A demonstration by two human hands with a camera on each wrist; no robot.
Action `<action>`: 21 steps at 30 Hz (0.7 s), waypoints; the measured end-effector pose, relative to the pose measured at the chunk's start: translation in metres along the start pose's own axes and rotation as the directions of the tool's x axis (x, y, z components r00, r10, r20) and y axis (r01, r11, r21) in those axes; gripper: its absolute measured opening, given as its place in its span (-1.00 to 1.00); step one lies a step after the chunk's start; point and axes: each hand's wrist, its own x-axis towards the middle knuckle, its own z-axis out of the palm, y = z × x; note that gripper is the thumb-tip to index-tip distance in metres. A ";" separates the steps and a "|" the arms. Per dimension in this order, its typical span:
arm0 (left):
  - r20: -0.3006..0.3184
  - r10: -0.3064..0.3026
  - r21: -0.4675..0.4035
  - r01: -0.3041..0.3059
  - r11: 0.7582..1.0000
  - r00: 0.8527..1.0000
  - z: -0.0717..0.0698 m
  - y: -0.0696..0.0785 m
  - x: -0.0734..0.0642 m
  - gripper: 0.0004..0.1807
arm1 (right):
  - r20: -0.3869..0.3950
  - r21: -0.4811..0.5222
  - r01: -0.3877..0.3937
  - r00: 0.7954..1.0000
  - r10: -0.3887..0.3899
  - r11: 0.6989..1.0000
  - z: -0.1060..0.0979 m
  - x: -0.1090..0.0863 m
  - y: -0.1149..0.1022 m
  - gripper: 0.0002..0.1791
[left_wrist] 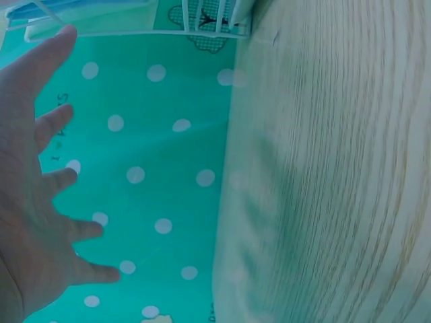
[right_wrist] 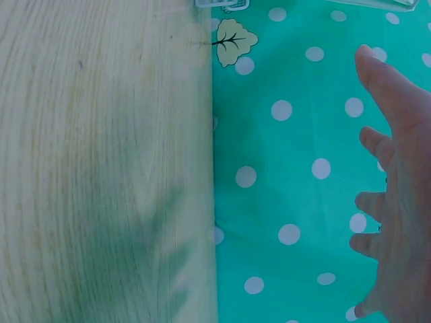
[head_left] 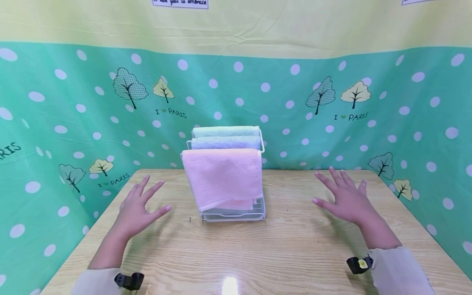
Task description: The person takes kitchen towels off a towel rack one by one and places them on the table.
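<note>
A white wire rack (head_left: 236, 217) stands on the table, in the middle of the head view. Three towels hang over its bars: a pink towel (head_left: 225, 176) in front, a light blue towel (head_left: 226, 142) behind it and a pale mint towel (head_left: 226, 131) at the back. My left hand (head_left: 138, 209) hovers to the left of the rack with fingers spread, holding nothing. To the right of the rack, my right hand (head_left: 346, 198) is likewise raised with spread fingers and touches nothing. Parts of the rack (left_wrist: 202, 32) show at the top of the left wrist view.
The rack rests on a light wood-grain table (head_left: 287, 254). Behind and on both sides hangs a green curtain (head_left: 280, 94) with white dots and printed trees. Each sleeve carries a small black wrist camera (head_left: 130, 281).
</note>
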 end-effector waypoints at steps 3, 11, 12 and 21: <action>-0.006 0.006 -0.025 -0.006 1.000 1.000 0.000 0.001 0.001 -0.13 | -0.001 0.039 0.004 1.000 -0.004 0.999 -0.001 0.000 -0.001 -0.09; -0.008 0.000 -0.104 -0.001 0.995 1.000 -0.002 0.003 0.004 -0.13 | 0.011 0.190 0.027 1.000 -0.029 0.981 -0.008 0.003 -0.005 -0.10; -0.003 -0.004 -0.114 0.004 0.993 1.000 -0.003 0.003 0.005 -0.13 | 0.007 0.202 0.034 0.999 -0.036 0.979 -0.009 0.003 -0.006 -0.10; 0.074 -0.021 -0.213 0.037 0.976 0.997 -0.006 0.010 0.009 -0.11 | -0.007 0.248 0.065 0.998 -0.065 0.966 -0.013 0.007 -0.010 -0.09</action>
